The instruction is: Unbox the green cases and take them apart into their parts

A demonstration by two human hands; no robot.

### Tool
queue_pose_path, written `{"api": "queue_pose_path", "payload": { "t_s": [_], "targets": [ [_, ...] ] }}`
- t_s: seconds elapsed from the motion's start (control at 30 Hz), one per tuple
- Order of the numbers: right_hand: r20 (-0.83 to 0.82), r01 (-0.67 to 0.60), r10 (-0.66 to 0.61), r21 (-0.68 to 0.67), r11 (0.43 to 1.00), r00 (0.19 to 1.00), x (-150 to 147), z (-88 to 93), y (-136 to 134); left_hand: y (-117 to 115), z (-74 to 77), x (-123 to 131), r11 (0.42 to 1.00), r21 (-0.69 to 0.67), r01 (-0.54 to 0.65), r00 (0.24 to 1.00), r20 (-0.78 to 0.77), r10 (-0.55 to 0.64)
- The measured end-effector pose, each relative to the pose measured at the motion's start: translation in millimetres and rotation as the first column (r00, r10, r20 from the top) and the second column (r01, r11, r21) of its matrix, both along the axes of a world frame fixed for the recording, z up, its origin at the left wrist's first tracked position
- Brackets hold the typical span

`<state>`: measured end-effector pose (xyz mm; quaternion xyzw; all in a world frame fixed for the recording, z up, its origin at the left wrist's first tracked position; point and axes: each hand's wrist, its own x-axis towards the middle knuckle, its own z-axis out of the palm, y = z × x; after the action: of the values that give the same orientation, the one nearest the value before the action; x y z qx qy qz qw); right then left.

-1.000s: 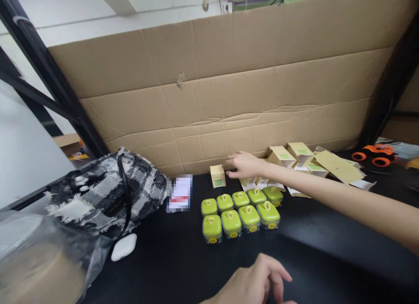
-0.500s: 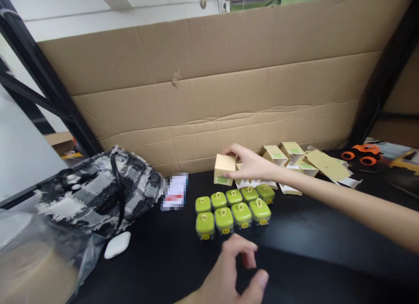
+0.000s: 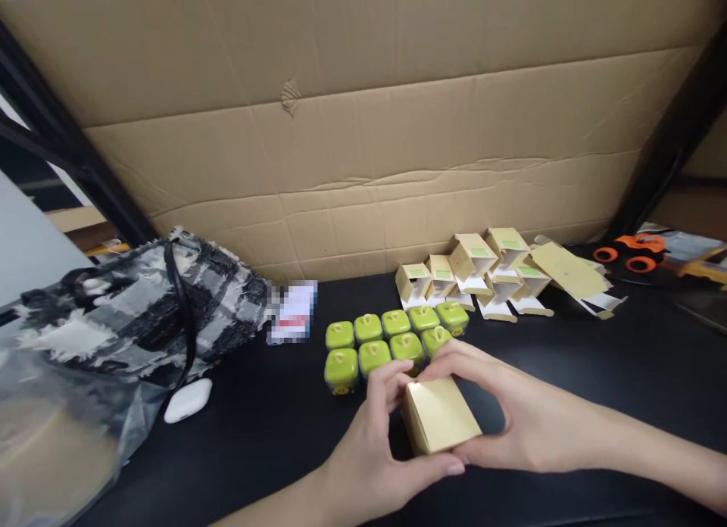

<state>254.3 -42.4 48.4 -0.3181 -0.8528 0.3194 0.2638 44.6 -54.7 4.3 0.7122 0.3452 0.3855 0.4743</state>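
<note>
A small tan cardboard box (image 3: 444,415) is held between both hands near the front of the black table. My left hand (image 3: 382,440) grips its left side, fingers curled behind and thumb along the front lower edge. My right hand (image 3: 514,413) has fingertips at the back edge and thumb at the front right corner. Just behind stand two rows of small clear containers with green lids (image 3: 374,356), each lid bearing a pale loop. My right fingers partly hide the front row's right end. What the box contains is hidden.
Several open tan boxes (image 3: 474,256) with flaps spread are grouped at the back, beside flattened cardboard (image 3: 571,269). An orange-wheeled toy truck (image 3: 641,253) is far right. A plaid bag (image 3: 227,300), white earphone case (image 3: 188,400) and clear plastic bag (image 3: 62,436) lie left. Cardboard (image 3: 363,133) walls the back.
My right hand has brought the box from the back, by the open boxes, to the front. My left hand, open and apart before, has closed on it too. The view has tilted downward.
</note>
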Motion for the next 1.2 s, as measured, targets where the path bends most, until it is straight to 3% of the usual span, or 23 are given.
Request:
{"api": "queue_pose_path", "payload": {
  "t_s": [0.27,0.37,0.43,0.53,0.67,0.73,0.8,0.9,1.03,1.2],
  "targets": [
    [-0.014,0.001,0.001,0.146,0.989,1.0,2.6,-3.6,-4.7,0.5,1.1,-0.3,0.999,-0.032,0.01,0.998,-0.059,-0.012],
    [-0.053,0.022,-0.004,0.348,0.937,0.999,5.1,-3.3,-7.5,3.3,2.0,-0.6,1.0,-0.015,0.007,0.998,-0.068,-0.008],
    [-0.059,-0.094,0.135,0.453,0.887,0.989,7.6,-1.3,-11.1,5.8,3.0,-1.0,0.997,0.06,0.045,0.993,-0.11,-0.038],
    [-0.117,-0.283,0.348,0.375,0.883,0.93,11.3,3.8,-16.4,8.5,2.3,-1.2,0.979,0.171,0.107,0.984,-0.158,-0.08],
    [-0.226,-0.104,0.146,0.189,0.976,0.963,13.6,11.3,-16.1,8.4,-4.0,0.0,0.977,0.204,0.069,0.997,0.003,-0.071],
    [-0.148,-0.09,0.125,0.219,0.972,0.981,13.2,15.7,-13.2,7.2,-7.0,0.2,0.974,0.223,0.04,0.998,0.028,-0.047],
    [-0.002,-0.175,0.183,0.275,0.945,0.983,12.2,20.8,-11.0,5.6,-8.3,-0.4,0.963,0.267,0.028,0.999,0.015,-0.033],
    [0.161,-0.225,0.179,0.337,0.914,0.971,10.3,27.8,-11.4,3.5,-6.8,-1.6,0.925,0.379,0.035,0.999,0.004,-0.04],
    [0.161,-0.066,-0.014,0.483,0.873,0.987,8.9,32.3,-14.6,3.0,1.0,-1.5,0.85,0.521,0.079,0.996,-0.005,-0.09],
    [0.219,-0.116,0.053,0.285,0.952,0.974,10.3,36.1,-16.4,3.1,14.3,-1.1,0.67,0.71,0.217,0.975,-0.19,-0.114]
  ]
}}
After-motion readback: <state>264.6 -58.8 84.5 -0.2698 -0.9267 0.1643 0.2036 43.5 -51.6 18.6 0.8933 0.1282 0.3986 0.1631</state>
